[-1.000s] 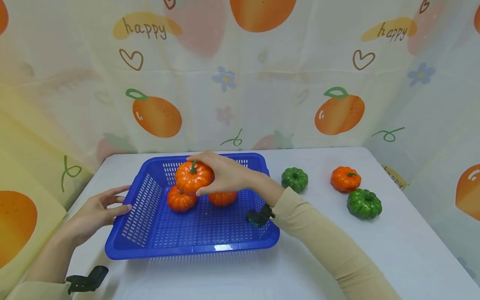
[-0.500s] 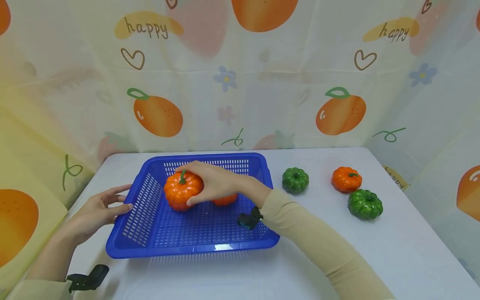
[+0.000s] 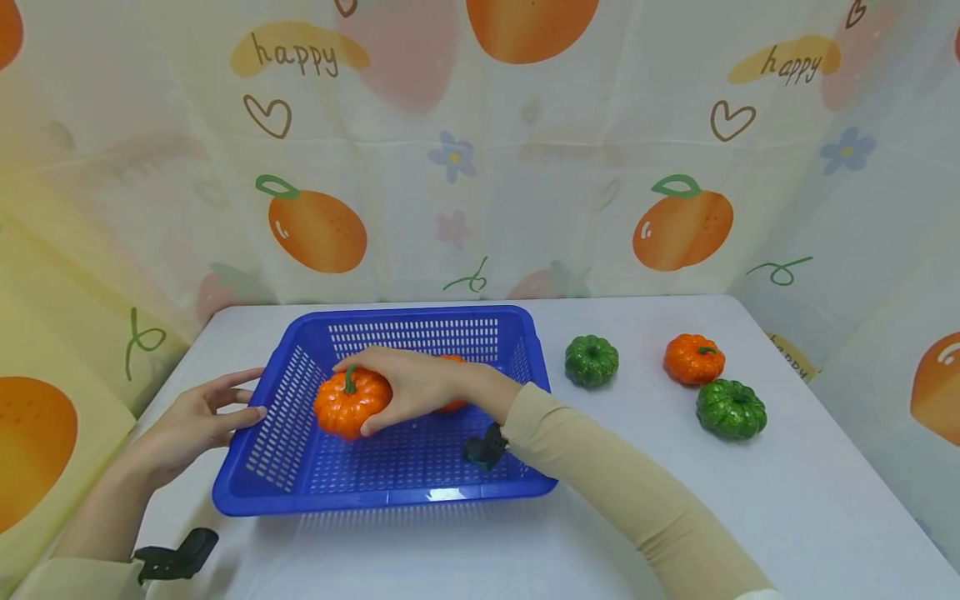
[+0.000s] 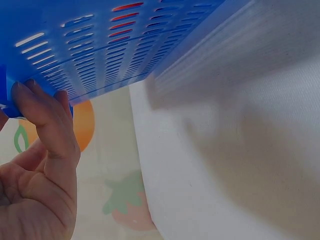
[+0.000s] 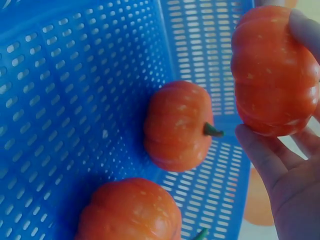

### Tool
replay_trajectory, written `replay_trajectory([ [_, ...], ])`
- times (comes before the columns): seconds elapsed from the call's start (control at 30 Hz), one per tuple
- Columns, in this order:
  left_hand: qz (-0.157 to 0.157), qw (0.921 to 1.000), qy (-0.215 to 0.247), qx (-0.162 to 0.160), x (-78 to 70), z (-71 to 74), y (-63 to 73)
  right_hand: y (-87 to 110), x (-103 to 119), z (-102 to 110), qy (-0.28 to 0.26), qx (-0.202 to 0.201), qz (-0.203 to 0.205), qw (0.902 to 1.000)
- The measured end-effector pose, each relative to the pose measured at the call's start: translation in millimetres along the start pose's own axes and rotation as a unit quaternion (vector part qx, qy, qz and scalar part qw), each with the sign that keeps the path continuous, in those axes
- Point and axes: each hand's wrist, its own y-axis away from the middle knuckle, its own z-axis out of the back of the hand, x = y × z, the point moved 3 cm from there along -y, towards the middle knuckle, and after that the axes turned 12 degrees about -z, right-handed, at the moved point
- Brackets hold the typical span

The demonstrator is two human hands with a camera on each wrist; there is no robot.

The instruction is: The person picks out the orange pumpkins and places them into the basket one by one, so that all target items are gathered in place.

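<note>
My right hand [image 3: 412, 382] grips a glossy orange pumpkin [image 3: 352, 403] with a green stem, thumb on one side and fingers on the other. It holds the pumpkin inside the blue basket [image 3: 386, 504], toward the left. Two more orange pumpkins lie in the basket. In the right wrist view, one pumpkin [image 5: 177, 127] sits near the perforated wall and another pumpkin [image 5: 132, 212] at the bottom edge. From the head, my hand and the held pumpkin largely hide both. My left hand [image 3: 191, 425] holds the basket's left rim, fingers hooked at the edge in the left wrist view.
Right of the basket, a green pumpkin [image 3: 592, 361] stands on the white table [image 3: 810, 467]. Farther right, an orange pumpkin [image 3: 693, 359] sits beside a second green pumpkin [image 3: 731, 409]. A fruit-print cloth [image 3: 525, 200] hangs behind the table.
My right hand has moved the held pumpkin left, lower and nearer to me within the basket. My left hand has stayed on the rim. The pumpkins on the table have not moved.
</note>
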Motion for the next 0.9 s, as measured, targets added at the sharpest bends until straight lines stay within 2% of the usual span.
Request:
replay_trajectory([
  [0.57,-0.005,1.0000,0.001,0.001,-2.7,0.5,0.3,-12.4,2,-23,0.028,0.062,0.020,0.9975],
  [0.9,-0.004,1.0000,0.000,0.002,-2.3,0.6,0.3,-15.0,1,-34,0.053,0.092,-0.009,0.9943],
])
